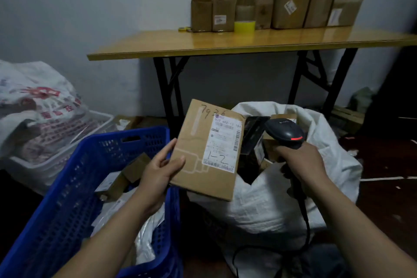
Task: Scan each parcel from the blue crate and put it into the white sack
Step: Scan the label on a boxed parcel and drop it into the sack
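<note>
Head view: the step in hand looks like the scan itself. The left grip (161,171) grasps a flat cardboard parcel (203,149) by its lower-left corner, thumb pressed on the front face and fingers curled behind. The parcel is lifted clear of the crate (74,187) and tilted, with its label (222,142) turned toward the camera. It hangs between crate and sack (282,205), its right edge over the sack's open mouth.

The right grip (302,162) is clenched round the handle of the scanner (285,131), whose red light is lit. The scanner head sits just right of the parcel, about level with the upper half of the label. Whether its beam falls on a barcode cannot be told.

The next move, as I judge it, calls for swinging the scanner's nose onto the barcode down the label's right edge, or turning the parcel to meet it. After a good read the parcel need only drop a short way right into the sack, which already holds boxes. More parcels lie in the crate, so the task is far from done.

Behind, a worktop (225,41) carries opened cartons (291,2) and a tape roll (244,25).
</note>
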